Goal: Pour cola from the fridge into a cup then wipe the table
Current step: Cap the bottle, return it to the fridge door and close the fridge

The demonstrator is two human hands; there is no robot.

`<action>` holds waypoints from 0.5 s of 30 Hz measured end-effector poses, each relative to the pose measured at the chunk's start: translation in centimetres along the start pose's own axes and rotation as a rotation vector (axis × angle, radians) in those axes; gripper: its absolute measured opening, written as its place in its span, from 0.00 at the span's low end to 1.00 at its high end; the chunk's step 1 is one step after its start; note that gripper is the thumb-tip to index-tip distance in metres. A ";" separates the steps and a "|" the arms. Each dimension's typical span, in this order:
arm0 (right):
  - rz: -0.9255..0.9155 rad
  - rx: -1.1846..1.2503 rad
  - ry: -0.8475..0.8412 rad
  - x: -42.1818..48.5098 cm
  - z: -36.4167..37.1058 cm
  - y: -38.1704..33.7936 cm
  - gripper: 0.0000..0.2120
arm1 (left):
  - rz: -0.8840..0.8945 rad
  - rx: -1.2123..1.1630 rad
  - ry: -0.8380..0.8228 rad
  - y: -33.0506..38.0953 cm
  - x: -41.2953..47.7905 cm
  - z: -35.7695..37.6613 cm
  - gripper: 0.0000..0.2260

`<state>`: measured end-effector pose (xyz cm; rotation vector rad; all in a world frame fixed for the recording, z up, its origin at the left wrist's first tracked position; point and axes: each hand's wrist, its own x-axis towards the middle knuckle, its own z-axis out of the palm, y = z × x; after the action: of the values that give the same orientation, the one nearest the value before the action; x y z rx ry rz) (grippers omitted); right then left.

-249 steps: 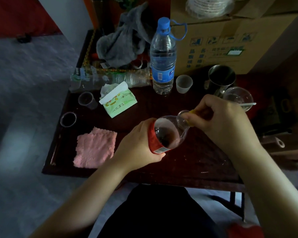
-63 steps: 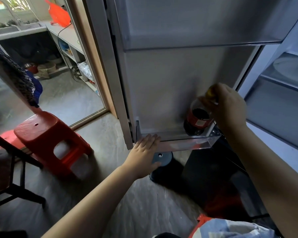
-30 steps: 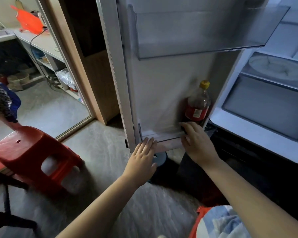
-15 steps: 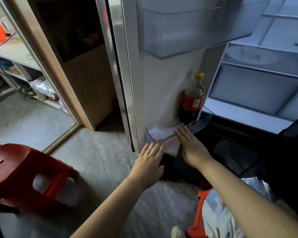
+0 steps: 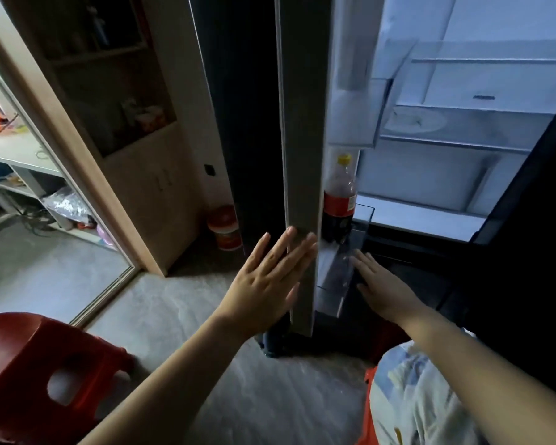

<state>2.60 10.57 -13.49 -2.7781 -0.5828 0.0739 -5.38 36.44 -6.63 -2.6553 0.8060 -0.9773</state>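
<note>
The left hand (image 5: 267, 277) is lying flat with its fingers straight and spread, holding nothing. Its fingertips are pressing on the narrow edge of the fridge door (image 5: 302, 139) just ahead of it. The right hand (image 5: 384, 292) is also stretched out flat and empty. Its fingertips are reaching the clear door bin (image 5: 337, 277) just in front of them, though whether they are touching its wall is hard to tell. Just beyond the right fingertips and a little above them, the cola bottle (image 5: 339, 207) is standing upright in that bin with its yellow cap (image 5: 344, 159) on. It is near both hands and gripped by neither. The bottle looks only part full and both palms are working on the door, so the person is probably swinging the fridge shut, with the pouring likely done. If so, the next move is a steady push from the left palm while the right hand is drawing clear of the gap, so the fingers are not caught. After that comes turning back to the table, which is out of view, to find a cloth and wipe. A red stool (image 5: 23, 364) is sitting low, behind the left forearm.
</note>
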 end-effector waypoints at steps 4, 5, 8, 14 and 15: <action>0.013 0.134 0.163 -3.3 -2.6 1.8 0.28 | 0.101 0.044 0.035 3.8 3.1 0.0 0.30; -0.021 0.184 0.298 -4.3 -3.9 1.8 0.26 | 0.117 0.062 0.048 4.9 3.9 0.1 0.30; -0.181 0.241 0.728 -7.1 -8.9 1.3 0.19 | 0.142 0.083 0.068 8.0 6.6 -0.1 0.29; -0.457 -0.043 1.040 -10.2 -17.1 2.7 0.21 | 0.209 0.059 0.050 12.9 11.9 0.0 0.29; -0.478 -0.100 1.008 -10.3 -17.9 3.2 0.21 | 0.223 0.054 0.042 13.5 12.8 0.1 0.30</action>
<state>-3.64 -1.43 2.51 -2.2345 -0.9037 -1.3658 -2.97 18.10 -4.62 -2.4416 1.0430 -0.9842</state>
